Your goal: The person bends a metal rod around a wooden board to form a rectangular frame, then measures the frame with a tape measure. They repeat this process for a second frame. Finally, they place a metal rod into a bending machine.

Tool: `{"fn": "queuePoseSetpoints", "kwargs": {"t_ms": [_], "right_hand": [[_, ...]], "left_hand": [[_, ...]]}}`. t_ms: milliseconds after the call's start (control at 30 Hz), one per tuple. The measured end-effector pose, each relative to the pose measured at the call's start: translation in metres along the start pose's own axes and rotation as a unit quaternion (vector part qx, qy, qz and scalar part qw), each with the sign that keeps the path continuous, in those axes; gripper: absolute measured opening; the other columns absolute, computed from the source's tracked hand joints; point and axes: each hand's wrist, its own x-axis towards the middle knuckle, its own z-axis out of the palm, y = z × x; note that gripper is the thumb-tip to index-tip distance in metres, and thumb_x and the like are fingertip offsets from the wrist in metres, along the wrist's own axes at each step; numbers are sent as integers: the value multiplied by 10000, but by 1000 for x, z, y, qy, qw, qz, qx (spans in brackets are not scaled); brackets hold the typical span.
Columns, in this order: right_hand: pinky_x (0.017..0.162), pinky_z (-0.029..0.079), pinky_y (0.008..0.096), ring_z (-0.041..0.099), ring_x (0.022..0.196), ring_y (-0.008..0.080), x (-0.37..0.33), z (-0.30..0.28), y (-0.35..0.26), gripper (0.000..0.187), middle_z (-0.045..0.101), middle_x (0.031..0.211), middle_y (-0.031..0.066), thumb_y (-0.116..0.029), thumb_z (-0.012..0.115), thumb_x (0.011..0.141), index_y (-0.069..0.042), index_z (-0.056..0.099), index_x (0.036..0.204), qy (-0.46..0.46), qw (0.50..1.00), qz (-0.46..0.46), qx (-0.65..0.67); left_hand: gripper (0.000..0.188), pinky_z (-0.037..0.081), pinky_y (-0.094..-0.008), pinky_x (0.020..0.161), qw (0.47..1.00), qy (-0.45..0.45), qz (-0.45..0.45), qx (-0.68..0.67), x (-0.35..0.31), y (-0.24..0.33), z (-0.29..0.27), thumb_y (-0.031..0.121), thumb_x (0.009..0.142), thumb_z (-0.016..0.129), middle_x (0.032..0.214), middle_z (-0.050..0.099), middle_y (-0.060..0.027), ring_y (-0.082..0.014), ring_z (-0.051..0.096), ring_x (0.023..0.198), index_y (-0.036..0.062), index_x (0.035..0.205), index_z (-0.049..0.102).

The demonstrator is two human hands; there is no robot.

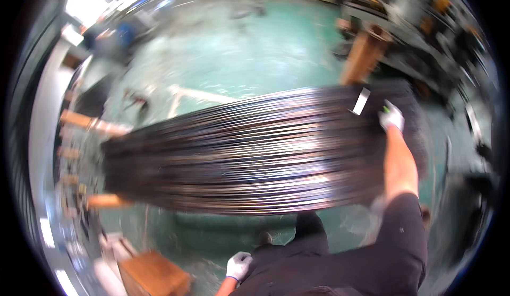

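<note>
- Right arm: it extends from the dark sleeve (401, 219), the bare forearm (400, 163) pointing almost to 12 o'clock, and the white-gloved right hand (392, 118) lies over the far part of the load, just above 3 o'clock from the middle of the view.
- Right grip: a small green patch (386, 109) shows at the fingers — blur hides whether they are spread or pinching something, so I cannot tell.
- Left arm: only a short piece of forearm rises from the lower edge, aimed toward 1 o'clock; the gloved left hand (239, 266) is near 6 o'clock, beside the person's dark clothing and apart from the load.
- Left grip: the fingers look curled, but I cannot tell whether they close on anything.
- Load: the bundle of long dark metal strips (255, 158) spans the middle, its long axis running from just below 9 o'clock to just above 3 o'clock, the strips side by side.
- On it: a white slip (361, 101) lies between 2 and 3 o'clock — near the right hand, tilted toward 1 o'clock.
</note>
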Motion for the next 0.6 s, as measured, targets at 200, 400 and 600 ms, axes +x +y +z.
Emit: {"fn": "queuePoseSetpoints", "kwargs": {"t_ms": [200, 400, 600], "right_hand": [[1136, 542, 487, 712, 1324, 441, -12, 19, -9, 517, 756, 1441, 215, -388, 673, 1053, -125, 686, 1498, 118, 983, 21, 138], [584, 411, 294, 565, 630, 143, -277, 11, -186, 288, 679, 785, 55, -254, 593, 1011, -92, 643, 779, -349, 800, -20, 488], [696, 613, 361, 782, 854, 248, -615, -20, -307, 92, 784, 978, 91, -29, 698, 928, -38, 788, 912, -718, 606, -166, 299]], "left_hand": [[314, 621, -380, 935, 983, 158, 11, -96, 7, 28, -27, 242, 978, 772, 1062, 834, -165, -251, 807, 992, 21, 1198, 818], [314, 636, -381, 948, 933, 266, 185, -154, -47, 28, -51, 189, 989, 819, 1159, 792, -133, -251, 788, 1024, 42, 1265, 782], [655, 570, -499, 1109, 831, 381, 391, -109, -109, -40, -99, 98, 824, 870, 1450, 682, -172, -421, 680, 1290, 84, 1444, 660]]}}
